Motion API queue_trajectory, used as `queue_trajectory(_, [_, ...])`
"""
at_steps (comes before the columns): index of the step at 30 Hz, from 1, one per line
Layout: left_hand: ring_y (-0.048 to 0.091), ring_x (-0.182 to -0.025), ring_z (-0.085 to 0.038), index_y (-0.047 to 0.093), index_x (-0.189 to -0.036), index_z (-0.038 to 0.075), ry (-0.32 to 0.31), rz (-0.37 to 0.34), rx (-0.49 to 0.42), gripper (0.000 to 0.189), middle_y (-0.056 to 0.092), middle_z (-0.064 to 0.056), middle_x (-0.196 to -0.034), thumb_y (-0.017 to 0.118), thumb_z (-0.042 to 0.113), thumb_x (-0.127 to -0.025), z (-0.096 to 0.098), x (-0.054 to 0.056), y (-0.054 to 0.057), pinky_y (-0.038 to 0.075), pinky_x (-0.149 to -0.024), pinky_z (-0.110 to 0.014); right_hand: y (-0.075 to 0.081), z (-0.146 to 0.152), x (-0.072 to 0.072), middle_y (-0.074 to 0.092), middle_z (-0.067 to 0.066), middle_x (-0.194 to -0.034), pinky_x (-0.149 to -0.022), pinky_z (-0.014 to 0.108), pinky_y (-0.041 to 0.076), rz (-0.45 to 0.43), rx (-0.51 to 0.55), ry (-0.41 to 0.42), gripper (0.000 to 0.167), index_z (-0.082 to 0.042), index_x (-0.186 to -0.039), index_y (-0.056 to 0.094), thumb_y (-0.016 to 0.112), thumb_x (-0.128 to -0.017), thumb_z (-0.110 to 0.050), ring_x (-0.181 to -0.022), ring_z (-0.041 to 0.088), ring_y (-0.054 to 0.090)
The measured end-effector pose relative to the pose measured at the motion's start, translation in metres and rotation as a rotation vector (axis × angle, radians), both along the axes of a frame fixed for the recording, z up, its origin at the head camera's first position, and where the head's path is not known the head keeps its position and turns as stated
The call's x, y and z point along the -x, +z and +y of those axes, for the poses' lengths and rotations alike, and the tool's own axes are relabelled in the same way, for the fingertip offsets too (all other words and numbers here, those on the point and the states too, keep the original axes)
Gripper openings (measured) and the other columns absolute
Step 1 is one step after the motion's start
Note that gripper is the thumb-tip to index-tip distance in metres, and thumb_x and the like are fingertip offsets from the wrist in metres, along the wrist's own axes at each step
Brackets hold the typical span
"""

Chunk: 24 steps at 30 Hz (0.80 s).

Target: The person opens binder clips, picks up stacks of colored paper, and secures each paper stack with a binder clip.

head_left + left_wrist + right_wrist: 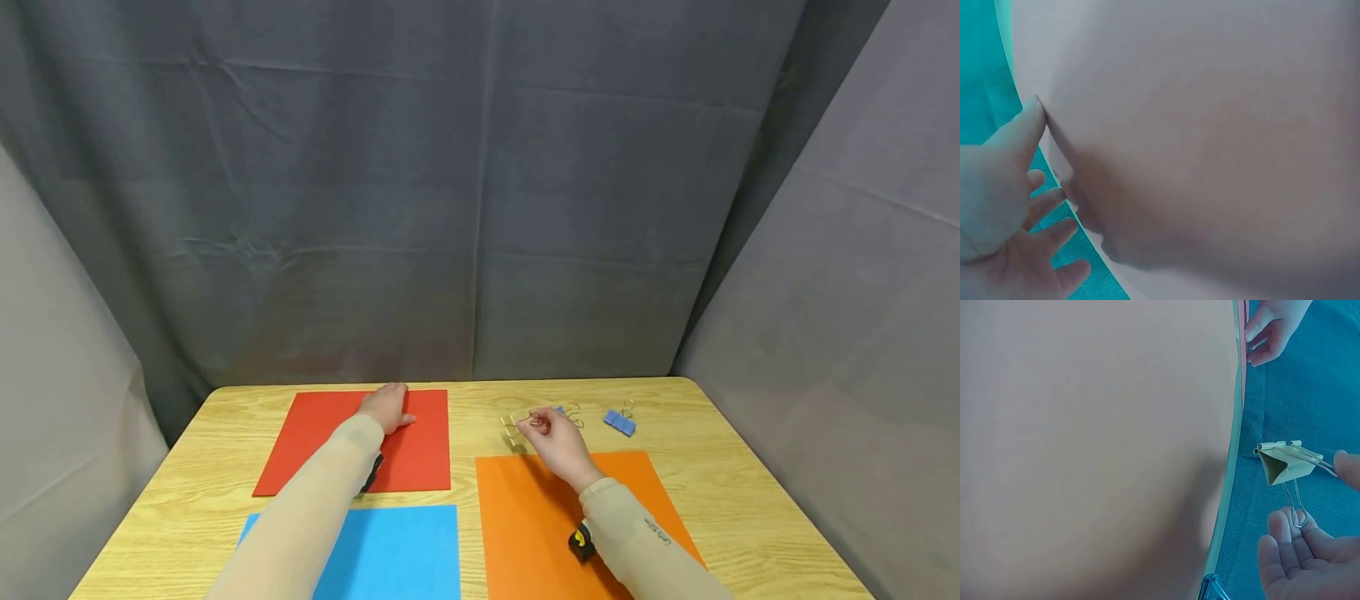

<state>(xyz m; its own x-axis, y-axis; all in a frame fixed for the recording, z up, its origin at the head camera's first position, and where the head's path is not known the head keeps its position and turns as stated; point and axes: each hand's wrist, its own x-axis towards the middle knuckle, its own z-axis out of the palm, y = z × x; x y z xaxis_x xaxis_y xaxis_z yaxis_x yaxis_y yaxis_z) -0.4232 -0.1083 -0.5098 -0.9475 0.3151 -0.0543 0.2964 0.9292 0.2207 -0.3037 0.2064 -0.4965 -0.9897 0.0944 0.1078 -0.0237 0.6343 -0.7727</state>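
My left hand [386, 407] is at the far side of the red sheet [420, 454]. In the left wrist view its thumb tip touches the sheet's edge, and the other fingers extend loosely alongside. My right hand [561, 447] pinches a yellow binder clip [1288, 464] by its wire handles, thumb on one handle and fingertips at the other. The clip's jaws are parted, facing left toward the red sheet in the head view. Just behind the right hand, partly hidden by it, lies a blue binder clip [560, 409]. More blue clips [619, 422] lie to its right.
An orange sheet [525, 533] lies beneath the right forearm. A blue sheet [412, 550] is nearer the front, partly covered by the left forearm. The wooden table [735, 500] ends at a grey curtain [375, 208], with pale cloth walls at both sides.
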Motion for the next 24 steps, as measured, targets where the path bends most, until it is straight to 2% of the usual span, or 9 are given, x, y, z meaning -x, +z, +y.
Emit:
queue_trajectory(13, [0.05, -0.137, -0.038, 0.046, -0.143, -0.004, 0.0, 0.009, 0.014, 0.069, 0.051, -0.023, -0.145, 0.075, 0.035, -0.095, 0.0017, -0.0046, 0.0038, 0.042, -0.112, -0.059, 0.001, -0.0023, -0.0007, 0.068, 0.012, -0.121, -0.099, 0.048, 0.054, 0.002, -0.011, -0.003, 0.052, -0.002, -0.138, 0.06, 0.07, -0.099, -0.035, -0.107, 0.025, 0.065])
queue_trajectory(24, [0.04, -0.148, -0.038, 0.039, -0.155, -0.001, 0.026, 0.002, 0.009, 0.076, 0.042, -0.023, -0.158, 0.073, 0.032, -0.096, 0.0056, -0.0082, 0.0059, 0.035, -0.118, -0.061, 0.0032, -0.0031, -0.0015, 0.068, 0.014, -0.118, -0.097, 0.049, 0.054, 0.016, -0.008, -0.005, 0.052, 0.002, -0.137, 0.06, 0.069, -0.1, -0.035, -0.103, 0.026, 0.065])
